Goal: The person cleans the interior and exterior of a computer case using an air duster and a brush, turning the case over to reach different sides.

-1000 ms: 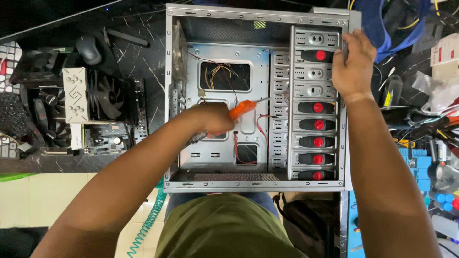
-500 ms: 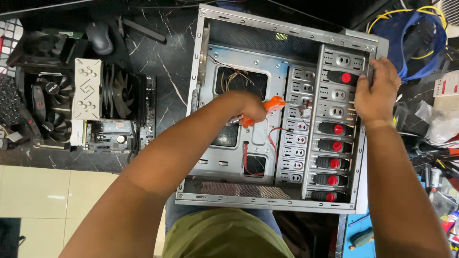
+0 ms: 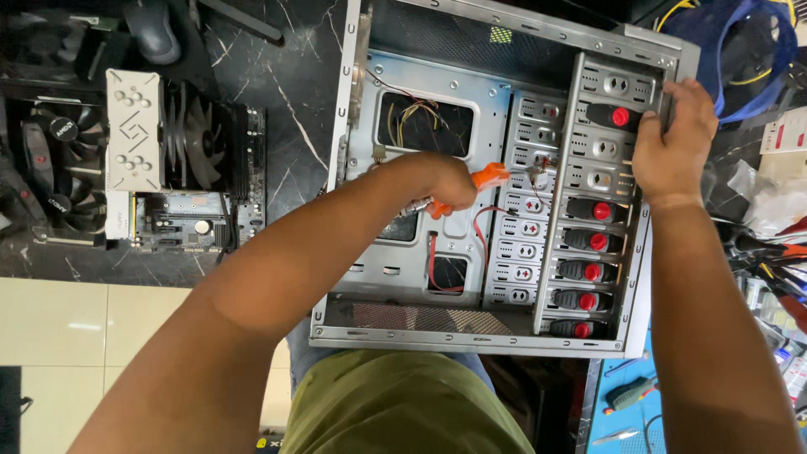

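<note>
while my left hand [image 3: 441, 183] grips the orange screwdriver [image 3: 486, 178] at the drive cage [image 3: 525, 202], my right hand [image 3: 672, 143] clamps the computer case [image 3: 471, 336]; next needs a steady tip.

Drive cage [image 3: 588, 210] and wires [image 3: 479, 231] crowd case interior

An open, empty computer case [image 3: 437, 252] lies on its side on the dark marble bench [image 3: 294, 92]. The left hand [image 3: 445, 181] is closed around an orange-handled screwdriver [image 3: 481, 183], and its tip points at the inner drive cage [image 3: 525, 219]. The right hand [image 3: 672, 147] grips the top corner of the case, beside the bays with red-knobbed black latches [image 3: 593, 240]. A motherboard with a big cooler fan [image 3: 181, 160] lies near the left edge of the bench.
</note>
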